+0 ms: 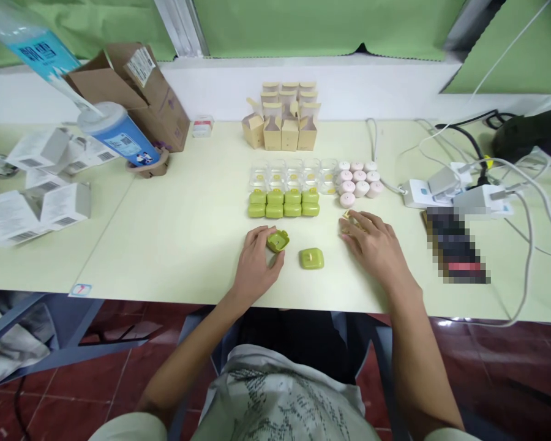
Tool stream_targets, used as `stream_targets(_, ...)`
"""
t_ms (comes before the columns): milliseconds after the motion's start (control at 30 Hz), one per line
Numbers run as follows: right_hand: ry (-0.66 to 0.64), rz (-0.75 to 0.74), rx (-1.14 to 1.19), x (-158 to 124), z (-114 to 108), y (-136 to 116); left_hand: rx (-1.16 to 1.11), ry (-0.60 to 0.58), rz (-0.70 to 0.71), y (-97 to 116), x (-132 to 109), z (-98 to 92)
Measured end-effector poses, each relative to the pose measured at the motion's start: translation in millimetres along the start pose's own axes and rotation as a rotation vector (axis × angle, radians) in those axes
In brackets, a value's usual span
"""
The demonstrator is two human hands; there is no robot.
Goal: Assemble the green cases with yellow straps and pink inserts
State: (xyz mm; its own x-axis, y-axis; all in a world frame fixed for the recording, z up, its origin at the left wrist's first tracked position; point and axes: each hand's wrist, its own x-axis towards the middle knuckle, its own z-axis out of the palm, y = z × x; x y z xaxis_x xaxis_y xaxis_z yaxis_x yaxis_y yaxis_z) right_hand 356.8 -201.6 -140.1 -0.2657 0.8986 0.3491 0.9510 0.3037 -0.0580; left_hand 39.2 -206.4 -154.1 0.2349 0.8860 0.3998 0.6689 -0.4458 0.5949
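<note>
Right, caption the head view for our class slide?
Left hand holding a hollow green shell; right hand near pink round pieces.

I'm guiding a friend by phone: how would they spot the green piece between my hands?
On the pale yellow-green table, look toward the near edge, between the left hand and the right hand. There a rounded rectangular green piece lies alone. A small pale spot mid-top sets it apart from the hollow green piece.

A brown cardboard box (168,116) stands by the wall (224,92), a white power strip (416,193) among cables (531,245).
</note>
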Motion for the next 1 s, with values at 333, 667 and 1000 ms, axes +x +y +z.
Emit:
stream_targets(333, 0.134, 0.046, 0.078, -0.2, -18.7, -5.1, 0.036, -0.03, 0.393, 15.4, 1.8, -5.9)
stream_targets(667, 0.062, 0.346, 0.19, 47.4, -19.5, -4.5, 0.263, -0.279, 0.602, 26.9, -0.6, -1.2)
stream_targets(1000, 0.087, 0.464, 0.306, 73.9, 8.6, 9.8, 0.286, -0.176, 0.629, 25.4, -1.1, 1.1)
